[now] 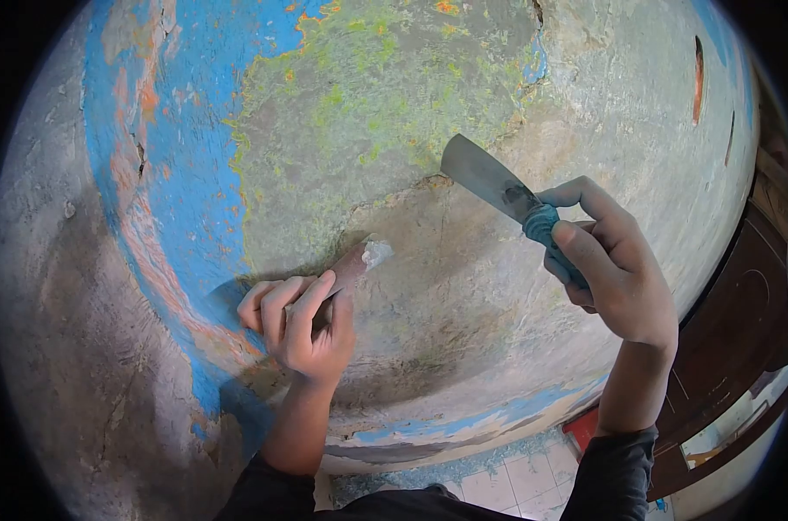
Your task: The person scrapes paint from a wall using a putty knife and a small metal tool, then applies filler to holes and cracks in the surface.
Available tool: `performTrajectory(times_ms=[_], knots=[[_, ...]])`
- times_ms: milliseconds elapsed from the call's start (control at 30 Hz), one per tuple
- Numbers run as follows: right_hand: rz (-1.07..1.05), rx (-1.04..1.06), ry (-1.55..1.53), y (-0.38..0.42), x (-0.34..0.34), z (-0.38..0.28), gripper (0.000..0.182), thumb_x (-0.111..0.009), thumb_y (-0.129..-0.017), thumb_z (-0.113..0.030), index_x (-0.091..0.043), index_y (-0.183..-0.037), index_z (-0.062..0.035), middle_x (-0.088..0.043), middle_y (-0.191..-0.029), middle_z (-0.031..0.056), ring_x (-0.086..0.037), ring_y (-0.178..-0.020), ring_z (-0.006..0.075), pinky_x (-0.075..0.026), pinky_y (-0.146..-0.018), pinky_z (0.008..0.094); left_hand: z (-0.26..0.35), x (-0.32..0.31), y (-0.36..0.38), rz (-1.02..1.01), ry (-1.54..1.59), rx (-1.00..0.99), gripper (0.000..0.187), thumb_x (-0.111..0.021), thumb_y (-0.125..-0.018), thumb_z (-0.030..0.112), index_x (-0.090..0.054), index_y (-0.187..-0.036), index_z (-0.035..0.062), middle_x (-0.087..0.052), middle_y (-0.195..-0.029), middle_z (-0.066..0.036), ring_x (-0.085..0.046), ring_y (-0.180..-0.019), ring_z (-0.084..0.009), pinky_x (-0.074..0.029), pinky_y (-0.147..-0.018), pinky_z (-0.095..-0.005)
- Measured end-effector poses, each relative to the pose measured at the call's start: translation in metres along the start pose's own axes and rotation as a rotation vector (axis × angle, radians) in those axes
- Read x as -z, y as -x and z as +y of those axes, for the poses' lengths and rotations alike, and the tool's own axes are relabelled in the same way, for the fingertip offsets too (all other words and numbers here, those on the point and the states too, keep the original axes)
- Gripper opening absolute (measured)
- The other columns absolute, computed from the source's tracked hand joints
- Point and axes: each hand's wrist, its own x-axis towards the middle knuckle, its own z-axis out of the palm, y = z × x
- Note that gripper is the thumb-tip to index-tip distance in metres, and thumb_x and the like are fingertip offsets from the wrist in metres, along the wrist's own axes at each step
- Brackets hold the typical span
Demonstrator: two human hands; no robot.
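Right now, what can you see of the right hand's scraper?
The scraper has a broad, flat, grey blade, apparently metal, dark-smudged near its teal, ridged-looking handle. The right hand grips that handle. The blade slants up and left in front of the patchy wall; whether its end touches is unclear.

Patchy blue-grey wall [185, 130], tiled floor [508, 488], dark brown panel [731, 304]

Pale floor tiles [491, 489] below; a red object [581, 429] near them; dark brown panelled wood [748, 282] at far right.
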Motion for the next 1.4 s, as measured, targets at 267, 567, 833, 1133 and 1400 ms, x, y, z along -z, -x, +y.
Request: performTrajectory(times_ms=[267, 567, 833, 1133, 1400], knots=[[0.011, -0.026, 0.057, 0.000, 0.010, -0.008, 0.019, -0.051, -0.106, -0.017, -0.060, -0.116, -0.0037, -0.047, -0.061, -0.0035, -0.041, -0.051, 0.0038, -0.031, -0.047, 0.0225, -0.006, 0.005, 0.008, -0.044, -0.021, -0.060, 0.024, -0.083, -0.077, 0.008, -0.074, -0.099, 0.0097, -0.061, -0.099, -0.004, -0.049, -0.100, -0.0291, -0.042, -0.084, -0.0435], [-0.049, 0.070, 0.178, -0.006, 0.016, -0.009, 0.022, -0.049, -0.105, -0.017, -0.057, -0.119, -0.0025, -0.044, -0.057, -0.0060, -0.034, -0.044, 0.0018, -0.025, -0.042, 0.0205, 0.000, 0.001, 0.005, -0.051, -0.004, -0.039, 0.026, -0.083, -0.075, 0.004, -0.075, -0.099, 0.0103, -0.061, -0.099, -0.004, -0.048, -0.101, -0.0296, -0.042, -0.084, -0.0433], [-0.131, 0.093, 0.250, -0.014, 0.029, -0.010, 0.022, -0.050, -0.107, -0.020, -0.057, -0.118, -0.0030, -0.043, -0.057, -0.0060, -0.036, -0.046, 0.0025, -0.028, -0.043, 0.0207, 0.005, -0.003, 0.005, -0.037, -0.003, -0.009, 0.027, -0.082, -0.074, 0.003, -0.075, -0.099, 0.0110, -0.063, -0.101, -0.003, -0.049, -0.102, -0.0295, -0.042, -0.086, -0.0436], [-0.124, 0.106, 0.236, -0.015, 0.022, -0.008, 0.016, -0.054, -0.104, -0.017, -0.062, -0.108, -0.0031, -0.046, -0.061, -0.0019, -0.038, -0.053, 0.0064, -0.031, -0.050, 0.0260, 0.012, 0.001, -0.004, -0.063, 0.018, 0.046, 0.028, -0.082, -0.075, 0.002, -0.075, -0.101, 0.0109, -0.065, -0.098, -0.003, -0.050, -0.097, -0.0261, -0.041, -0.083, -0.0400], [-0.086, 0.058, 0.213, -0.011, 0.025, -0.010, 0.016, -0.053, -0.105, -0.016, -0.061, -0.110, -0.0032, -0.047, -0.062, -0.0024, -0.038, -0.053, 0.0061, -0.031, -0.050, 0.0254, 0.001, 0.007, -0.006, -0.060, 0.007, 0.016, 0.030, -0.082, -0.073, 0.000, -0.075, -0.100, 0.0105, -0.064, -0.098, -0.003, -0.051, -0.097, -0.0259, -0.041, -0.083, -0.0397]])
